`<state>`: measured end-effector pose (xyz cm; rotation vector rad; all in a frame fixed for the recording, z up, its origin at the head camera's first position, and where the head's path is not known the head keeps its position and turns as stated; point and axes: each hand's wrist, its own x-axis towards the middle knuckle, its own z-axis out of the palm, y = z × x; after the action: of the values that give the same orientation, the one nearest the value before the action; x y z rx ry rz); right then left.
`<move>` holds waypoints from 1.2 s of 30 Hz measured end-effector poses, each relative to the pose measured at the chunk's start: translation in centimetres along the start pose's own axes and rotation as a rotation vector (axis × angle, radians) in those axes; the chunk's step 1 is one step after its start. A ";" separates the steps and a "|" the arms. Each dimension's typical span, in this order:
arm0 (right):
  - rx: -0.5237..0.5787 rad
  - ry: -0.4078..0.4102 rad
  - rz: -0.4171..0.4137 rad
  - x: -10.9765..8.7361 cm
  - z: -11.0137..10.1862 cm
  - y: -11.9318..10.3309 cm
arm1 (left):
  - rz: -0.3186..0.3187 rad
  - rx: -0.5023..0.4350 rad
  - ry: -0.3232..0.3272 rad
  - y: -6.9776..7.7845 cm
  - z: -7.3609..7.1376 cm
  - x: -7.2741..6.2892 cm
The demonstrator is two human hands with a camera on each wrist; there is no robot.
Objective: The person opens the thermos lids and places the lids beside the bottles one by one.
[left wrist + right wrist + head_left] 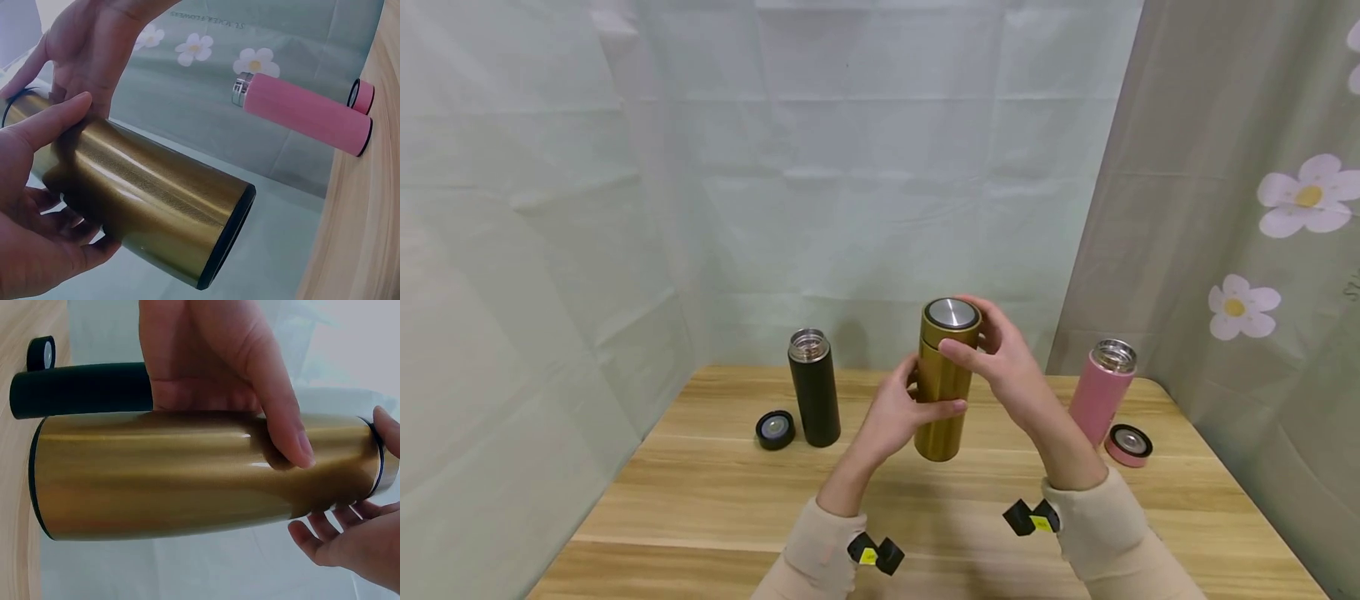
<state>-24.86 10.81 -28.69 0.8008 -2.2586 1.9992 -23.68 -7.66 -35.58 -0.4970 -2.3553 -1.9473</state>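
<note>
A gold thermos (942, 392) is held upright above the table, its silver-topped lid (953, 315) in place. Around its body my left hand (901, 414) curls, thumb across the front. My right hand (1000, 350) grips the lid at the top, thumb on the near side and fingers behind. In the left wrist view the thermos (156, 194) shows its dark base rim, apart from the tabletop. From the right wrist, the left thumb lies along the body of the thermos (156, 481).
To the left stands an open black thermos (816, 396) with its black lid (775, 429) beside it. An open pink thermos (1099, 396) stands at right, partly behind my right forearm, its pink lid (1128, 445) alongside. Behind the wooden table (737, 517) hang pale curtains (880, 167).
</note>
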 end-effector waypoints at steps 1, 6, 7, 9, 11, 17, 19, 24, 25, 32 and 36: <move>0.011 -0.020 0.001 0.0 -0.2 0.0 | 0.000 0.001 -0.005 0.0 0.0 0.0; 0.048 -0.140 -0.006 0.2 -1.5 -0.1 | -0.002 0.009 -0.035 0.0 -0.1 -0.3; 0.045 -0.156 -0.012 0.3 -1.7 0.0 | -0.002 0.010 -0.039 0.0 -0.1 -0.3; 0.050 -0.172 -0.018 0.3 -2.0 0.2 | -0.002 0.005 -0.041 0.0 -0.1 -0.2; 0.049 -0.162 -0.022 0.3 -1.9 0.4 | -0.003 0.002 -0.037 -0.1 0.0 -0.1; 0.007 0.003 -0.011 -0.2 0.1 0.5 | -0.007 0.004 0.006 -0.1 0.2 -0.2; -0.006 0.059 -0.010 -0.3 0.8 0.5 | -0.004 0.006 0.023 -0.1 0.2 -0.2; 0.023 0.089 -0.026 -0.2 1.4 0.5 | 0.002 0.012 0.029 -0.1 -0.1 -0.1; 0.021 0.079 -0.025 -0.1 1.3 0.5 | 0.003 0.011 0.025 -0.1 0.0 -0.1; 0.036 -0.075 -0.014 0.2 -0.7 0.6 | 0.029 -0.018 -0.028 0.0 -0.1 -0.2; 0.037 -0.116 -0.020 0.3 -1.1 0.7 | 0.025 -0.030 -0.042 0.0 -0.1 -0.2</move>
<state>-25.69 11.75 -29.07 0.9626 -2.2688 2.0427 -23.53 -7.82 -35.62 -0.5721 -2.3356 -1.9838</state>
